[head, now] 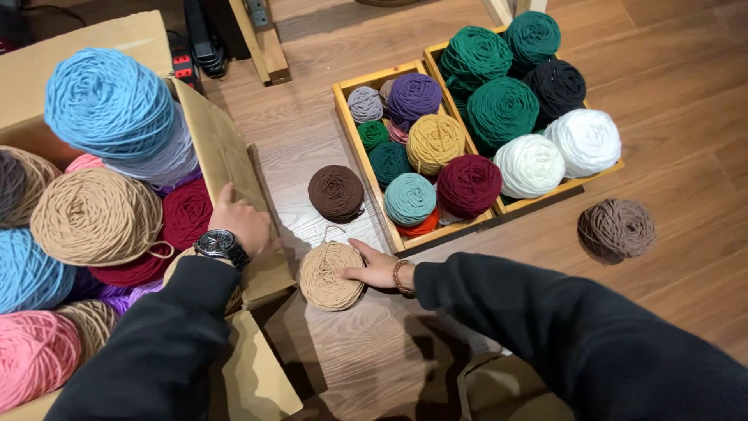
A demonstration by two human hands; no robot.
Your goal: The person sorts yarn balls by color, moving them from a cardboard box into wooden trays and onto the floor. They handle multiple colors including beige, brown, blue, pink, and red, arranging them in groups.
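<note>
head cam only | worn on person's head, looked steeply down and forward over both arms | close range, sleeves filled the bottom edge | wooden floor [686, 164] ran to the top edge | no second view, no overlap

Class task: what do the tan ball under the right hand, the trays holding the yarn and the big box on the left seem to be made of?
Tan ball: soft matte yarn, wound strands visible. Trays: probably wood, pale honey finish, thick straight walls. Box: brown cardboard, dull, with thin folded flaps; the left hand rests on one flap.

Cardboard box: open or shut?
Open. Cardboard box flaps are spread, yarn balls piled inside; left hand rests on one flap.
</note>
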